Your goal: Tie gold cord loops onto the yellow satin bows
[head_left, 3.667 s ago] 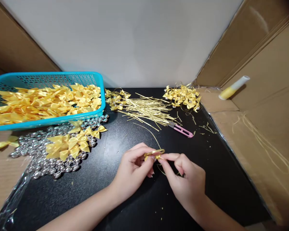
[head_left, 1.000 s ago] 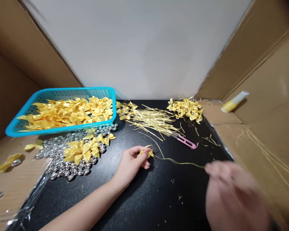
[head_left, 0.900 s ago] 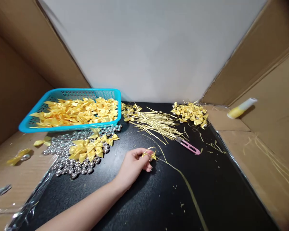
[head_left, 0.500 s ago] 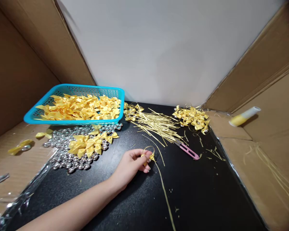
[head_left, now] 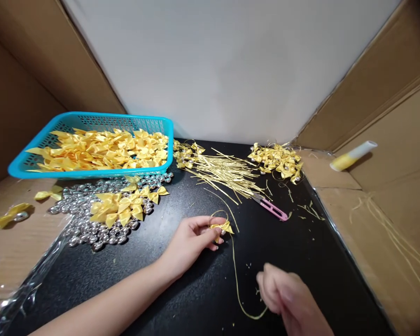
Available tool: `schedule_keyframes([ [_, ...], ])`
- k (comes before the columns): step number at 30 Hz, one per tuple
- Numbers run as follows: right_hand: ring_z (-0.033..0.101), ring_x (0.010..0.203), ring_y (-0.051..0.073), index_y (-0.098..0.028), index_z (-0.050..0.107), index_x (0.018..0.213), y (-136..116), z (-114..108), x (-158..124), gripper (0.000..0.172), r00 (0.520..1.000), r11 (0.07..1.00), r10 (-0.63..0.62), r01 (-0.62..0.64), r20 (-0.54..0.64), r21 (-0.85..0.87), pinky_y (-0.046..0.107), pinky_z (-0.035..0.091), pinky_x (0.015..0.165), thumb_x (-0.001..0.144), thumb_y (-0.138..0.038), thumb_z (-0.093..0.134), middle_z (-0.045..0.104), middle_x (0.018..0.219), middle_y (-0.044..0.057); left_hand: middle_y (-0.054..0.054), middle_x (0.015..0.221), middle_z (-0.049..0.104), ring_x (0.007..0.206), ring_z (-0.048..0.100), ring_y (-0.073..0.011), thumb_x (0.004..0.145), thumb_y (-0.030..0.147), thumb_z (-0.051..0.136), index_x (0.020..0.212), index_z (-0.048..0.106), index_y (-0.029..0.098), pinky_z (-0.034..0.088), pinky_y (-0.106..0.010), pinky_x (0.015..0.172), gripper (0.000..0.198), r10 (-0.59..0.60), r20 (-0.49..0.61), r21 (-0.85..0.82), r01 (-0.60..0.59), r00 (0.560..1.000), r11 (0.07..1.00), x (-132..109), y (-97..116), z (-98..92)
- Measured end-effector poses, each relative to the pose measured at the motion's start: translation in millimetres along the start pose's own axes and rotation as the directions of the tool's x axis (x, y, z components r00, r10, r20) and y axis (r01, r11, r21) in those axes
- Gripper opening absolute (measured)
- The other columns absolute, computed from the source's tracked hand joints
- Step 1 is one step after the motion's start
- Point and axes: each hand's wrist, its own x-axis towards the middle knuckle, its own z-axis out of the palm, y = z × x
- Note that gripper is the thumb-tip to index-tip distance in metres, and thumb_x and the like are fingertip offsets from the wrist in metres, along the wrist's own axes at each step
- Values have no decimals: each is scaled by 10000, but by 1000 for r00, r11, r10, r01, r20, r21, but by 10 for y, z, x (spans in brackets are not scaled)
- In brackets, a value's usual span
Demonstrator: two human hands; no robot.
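My left hand (head_left: 187,242) rests on the black table and pinches a small yellow ribbon bow (head_left: 222,227) with a gold loop above it. A gold cord (head_left: 235,275) runs from the bow down toward me and curves to my right hand (head_left: 287,298). My right hand is blurred at the lower right, its fingers closed around the cord's end. Pink thread snips (head_left: 270,208) lie on the table beyond the bow.
A blue basket (head_left: 156,123) full of yellow bows stands at the back left. In front of it lie silver bells (head_left: 80,219) with loose bows (head_left: 121,207) on top. Cut gold cords (head_left: 224,172), a pile of finished bows (head_left: 276,161), a glue tube (head_left: 352,155), cardboard walls.
My right hand pulled the cord out to the right, left the view, and is back at the lower right holding the cord's end. My left hand stayed put with the bow.
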Motion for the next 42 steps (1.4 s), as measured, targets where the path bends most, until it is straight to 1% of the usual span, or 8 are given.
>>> schedule_keyframes([
  [1,386,514,119,-194,449,605,-102,-11,88,514,1000,1000,17,-16,16,-22,263,359,508,950,-567,370,383,550,-32,-40,754,729,629,632,-111,666,272,790,917,759,131,496,-185,544,289,-5,9,-1,5,1000,1000,-6,-3,-1],
  [3,409,562,129,-197,440,622,-299,-27,243,488,999,991,38,-36,8,-132,261,356,546,969,-524,340,420,586,-21,-46,776,741,652,641,-117,672,284,795,929,763,138,501,-187,566,297,-13,30,-4,14,999,1000,-16,-7,-2],
  [7,510,689,136,-202,564,784,-480,10,476,311,994,948,16,18,105,-319,238,394,641,983,-299,345,534,702,-8,-48,775,750,684,647,-131,681,299,800,922,769,152,513,-203,609,284,-11,78,-21,13,997,1000,-33,-24,-1],
  [10,522,626,123,-216,602,931,-396,80,579,257,991,926,-41,85,127,-368,221,398,593,955,-210,346,531,666,-24,-46,794,756,698,647,-133,694,292,795,917,771,169,516,-211,630,256,9,104,-45,-4,995,999,-47,-34,2],
  [13,496,514,117,-207,537,1011,-277,136,604,209,998,905,-40,61,58,-421,219,365,505,949,-206,337,513,597,-48,-42,774,752,713,653,-142,716,282,778,940,764,175,519,-222,646,248,12,125,-54,-5,992,999,-63,-33,6],
  [16,487,443,112,-210,480,869,-230,159,588,121,997,884,-62,37,-38,-466,213,338,446,928,-211,374,508,540,-58,-50,790,755,719,660,-154,726,289,765,946,759,168,529,-241,656,251,-3,117,-54,9,993,998,-73,-28,12],
  [20,512,431,96,-214,476,738,-217,179,583,178,978,878,-182,115,-103,-465,190,360,441,913,-205,441,550,539,-45,-47,833,764,734,665,-140,733,272,763,949,760,172,532,-220,673,238,-11,125,-69,19,992,997,-76,-34,22],
  [42,394,394,65,-201,483,737,-89,226,559,171,953,824,-285,186,-107,-536,188,283,431,899,-148,473,444,499,-82,-19,711,685,654,615,-132,707,296,786,818,652,146,493,-243,652,229,60,91,-4,-60,994,998,-101,-69,40],
])
